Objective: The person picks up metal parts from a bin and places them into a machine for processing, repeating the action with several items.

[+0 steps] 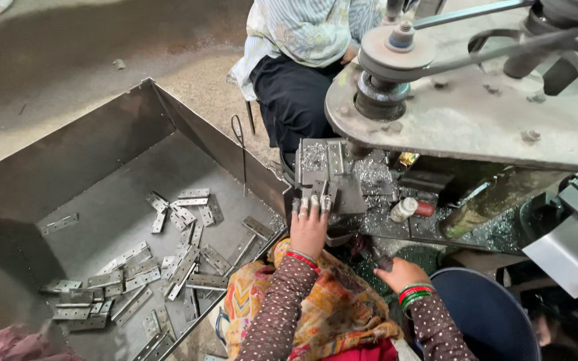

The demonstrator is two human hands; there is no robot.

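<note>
Grip: left hand (308, 227) fingers spread flat on hinge plate (320, 194); right hand (401, 273) curled, contents hidden.
Handling: plate looks stiff, thin, sharp-edged; hold by long edges.

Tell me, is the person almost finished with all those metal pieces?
Hard to say what is finished: no pile of done pieces stands out. In hand: the left hand rests its fingers on a hinge plate on the machine bed, and the right hand grips a dark handle. Left: many hinge plates lie loose in the metal tray.
</note>
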